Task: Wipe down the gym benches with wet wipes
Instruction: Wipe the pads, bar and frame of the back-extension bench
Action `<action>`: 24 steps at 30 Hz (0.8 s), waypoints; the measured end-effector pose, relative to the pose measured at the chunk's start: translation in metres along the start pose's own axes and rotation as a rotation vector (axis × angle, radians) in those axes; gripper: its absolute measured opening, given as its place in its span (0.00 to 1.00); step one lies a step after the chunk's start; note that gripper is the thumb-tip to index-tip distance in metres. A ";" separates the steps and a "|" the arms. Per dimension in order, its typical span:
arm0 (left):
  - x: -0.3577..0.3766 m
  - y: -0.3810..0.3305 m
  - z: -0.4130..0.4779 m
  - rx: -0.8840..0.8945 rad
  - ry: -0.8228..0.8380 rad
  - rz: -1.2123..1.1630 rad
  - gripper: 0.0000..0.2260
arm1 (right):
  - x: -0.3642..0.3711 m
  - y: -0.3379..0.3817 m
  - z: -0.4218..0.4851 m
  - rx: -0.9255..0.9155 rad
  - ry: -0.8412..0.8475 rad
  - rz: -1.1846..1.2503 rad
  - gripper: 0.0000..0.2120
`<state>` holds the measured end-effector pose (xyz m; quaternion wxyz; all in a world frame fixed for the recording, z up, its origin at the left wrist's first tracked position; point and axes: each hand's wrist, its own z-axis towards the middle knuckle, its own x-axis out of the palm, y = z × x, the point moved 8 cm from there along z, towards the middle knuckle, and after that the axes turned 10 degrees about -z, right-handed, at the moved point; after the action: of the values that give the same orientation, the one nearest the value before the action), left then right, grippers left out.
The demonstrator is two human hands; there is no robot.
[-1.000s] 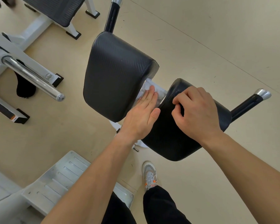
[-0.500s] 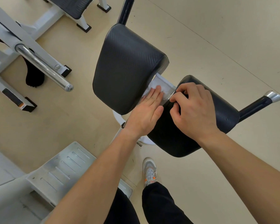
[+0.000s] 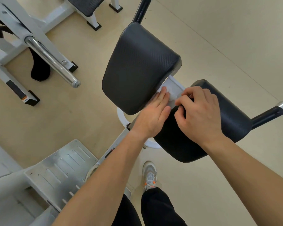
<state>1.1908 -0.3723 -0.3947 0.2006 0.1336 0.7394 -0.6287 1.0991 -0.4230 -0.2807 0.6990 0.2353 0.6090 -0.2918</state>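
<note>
The left hand (image 3: 152, 116), fingers straight, is pressing the wet wipe (image 3: 161, 90) into the gap between the bench's left pad (image 3: 137, 67) and right pad (image 3: 227, 115), while the right hand (image 3: 201, 115) is gripping that right pad's edge, so the wipe is probably risking bunching or snagging on the white frame (image 3: 173, 84).

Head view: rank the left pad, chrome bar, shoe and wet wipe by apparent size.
1. left pad
2. chrome bar
3. shoe
4. wet wipe, though the left hand covers most of it, so only its visible part is ranked.
</note>
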 end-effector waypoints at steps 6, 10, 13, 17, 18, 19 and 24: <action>0.016 0.024 -0.029 -0.058 0.105 0.133 0.24 | -0.006 -0.009 0.002 0.012 -0.021 0.000 0.06; 0.022 0.038 -0.040 -0.116 0.142 0.188 0.24 | -0.005 -0.014 -0.001 0.025 -0.008 -0.001 0.06; 0.018 0.019 -0.023 -0.041 0.124 0.160 0.24 | -0.004 -0.016 -0.003 0.028 -0.010 -0.002 0.07; 0.010 -0.004 0.001 0.073 0.120 0.181 0.24 | -0.002 -0.017 -0.004 0.021 0.002 -0.018 0.07; 0.009 -0.004 0.002 0.088 0.130 0.208 0.24 | -0.003 -0.018 -0.003 0.021 -0.001 -0.019 0.07; 0.010 -0.002 -0.001 0.098 0.146 0.238 0.24 | -0.003 -0.018 -0.003 0.021 -0.004 -0.018 0.07; 0.017 0.038 -0.035 0.021 0.237 0.352 0.23 | -0.004 -0.018 -0.006 0.026 -0.013 -0.004 0.07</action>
<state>1.1887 -0.3322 -0.4317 0.2174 0.3359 0.7165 -0.5714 1.0817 -0.4313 -0.2768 0.6993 0.2413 0.6009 -0.3028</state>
